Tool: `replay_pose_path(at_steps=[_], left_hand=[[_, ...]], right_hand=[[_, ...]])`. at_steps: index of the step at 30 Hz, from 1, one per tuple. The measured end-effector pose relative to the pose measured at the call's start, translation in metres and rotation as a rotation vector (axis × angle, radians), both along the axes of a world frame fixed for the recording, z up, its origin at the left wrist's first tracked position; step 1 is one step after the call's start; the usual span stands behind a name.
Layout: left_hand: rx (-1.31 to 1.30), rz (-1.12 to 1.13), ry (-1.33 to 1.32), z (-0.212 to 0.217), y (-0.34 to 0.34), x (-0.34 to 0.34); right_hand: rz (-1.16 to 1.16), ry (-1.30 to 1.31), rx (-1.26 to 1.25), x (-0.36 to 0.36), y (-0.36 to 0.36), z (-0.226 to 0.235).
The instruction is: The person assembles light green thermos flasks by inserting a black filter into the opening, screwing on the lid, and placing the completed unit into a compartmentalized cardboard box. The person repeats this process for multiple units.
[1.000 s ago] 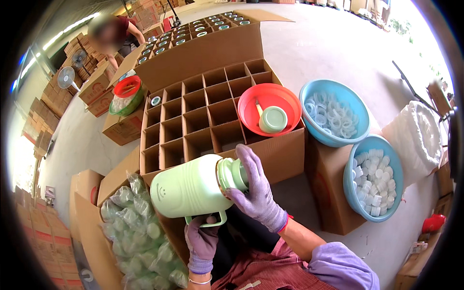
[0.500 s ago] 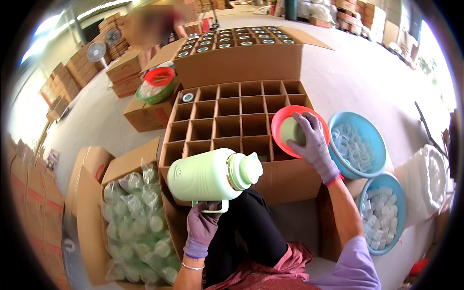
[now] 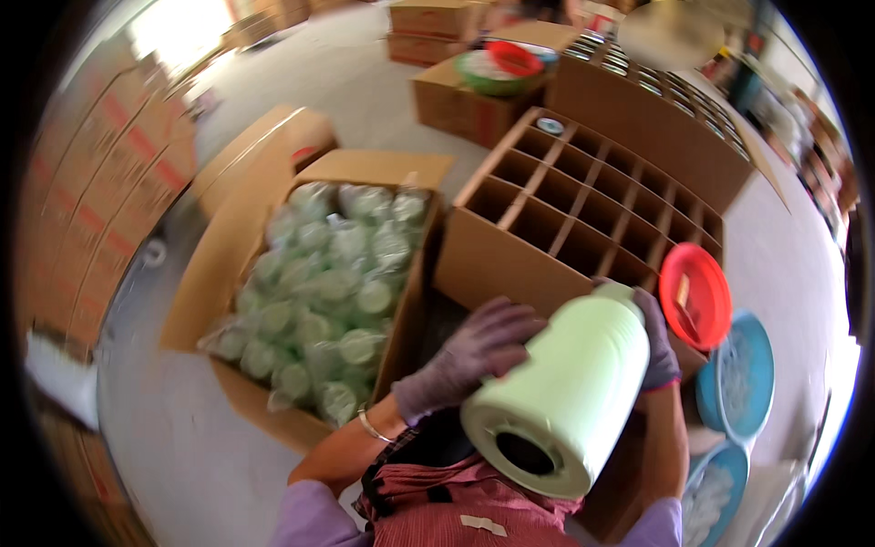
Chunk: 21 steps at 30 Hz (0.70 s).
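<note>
A light green thermos jug [image 3: 565, 392] lies tilted over my lap, its base with a dark round opening turned toward me. My right hand [image 3: 658, 342], in a grey-purple glove, grips its far end; the jug hides part of the fingers. Fingers stretched, my gloved left hand [image 3: 474, 356] is beside the jug's left side, holding nothing. The fingertips are close to the jug's wall; blur hides whether they touch. A divided carton [image 3: 510, 260] stands just beyond, with one capped item [image 3: 550, 126] in its far left cell.
At the left, an open carton [image 3: 196, 292] holds several bagged green pieces [image 3: 319, 301]. A red bowl [image 3: 715, 292] sits on the divided carton's right corner. Blue basins [image 3: 761, 365] with small pale parts stand at the right. Behind is a filled carton [image 3: 638, 118].
My view has swung left. The jug has turned base toward me. My left hand has let go of its handle, and my right hand has left the red bowl and taken hold of the jug.
</note>
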State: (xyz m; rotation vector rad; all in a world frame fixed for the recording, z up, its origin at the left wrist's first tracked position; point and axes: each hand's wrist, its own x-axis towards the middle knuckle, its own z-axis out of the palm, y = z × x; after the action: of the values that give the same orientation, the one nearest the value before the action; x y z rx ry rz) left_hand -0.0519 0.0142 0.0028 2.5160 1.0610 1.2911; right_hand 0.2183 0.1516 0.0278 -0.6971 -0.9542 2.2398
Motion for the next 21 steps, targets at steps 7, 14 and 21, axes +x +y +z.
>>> replay_pose_path(at_steps=[7,14,21], left_hand=[[-0.040,0.056,0.394,-0.064,-0.070,-0.057],[-0.198,1.303,0.185,-0.142,0.051,-0.344],[-1.060,1.694,0.490,-0.194,0.118,-0.477]], right_hand=[[0.699,-0.342,0.868,-0.043,0.007,0.013],[0.340,-0.277,0.370,-0.084,0.012,-0.024],[0.402,-0.541,0.574,-0.112,0.048,-0.025]])
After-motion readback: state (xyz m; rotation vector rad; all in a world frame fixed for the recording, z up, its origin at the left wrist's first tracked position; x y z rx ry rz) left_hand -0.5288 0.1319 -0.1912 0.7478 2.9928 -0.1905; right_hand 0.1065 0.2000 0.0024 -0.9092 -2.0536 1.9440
